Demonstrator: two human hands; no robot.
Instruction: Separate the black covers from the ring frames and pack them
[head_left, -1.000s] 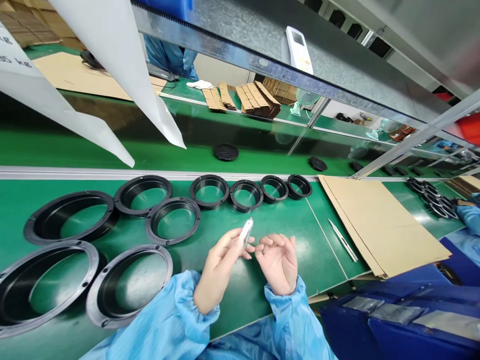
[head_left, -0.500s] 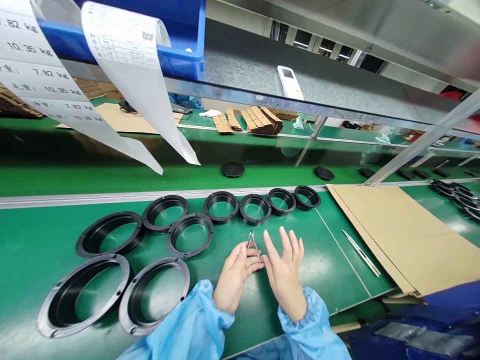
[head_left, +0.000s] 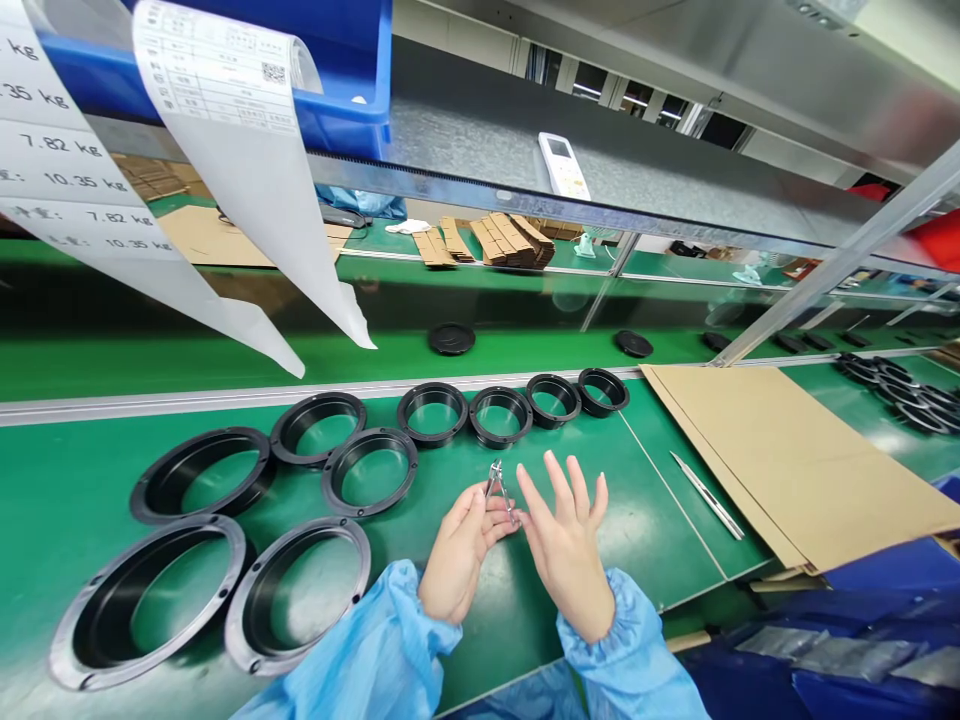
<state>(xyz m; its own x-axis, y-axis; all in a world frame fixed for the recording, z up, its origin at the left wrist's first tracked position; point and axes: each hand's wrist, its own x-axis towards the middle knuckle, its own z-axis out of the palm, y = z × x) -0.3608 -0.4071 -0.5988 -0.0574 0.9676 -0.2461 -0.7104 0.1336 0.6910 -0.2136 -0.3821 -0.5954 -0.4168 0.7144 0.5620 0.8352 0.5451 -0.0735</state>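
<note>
Your left hand (head_left: 459, 545) pinches a small silver metal clipper (head_left: 496, 483) between closed fingers; your right hand (head_left: 568, 550), fingers spread wide, stands just beside it.

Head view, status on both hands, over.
Left hand shut on small metal clipper, tip up. Right hand open, fingers spread, right beside the clipper. Black rings beyond on green bench, apart from both hands.
</note>
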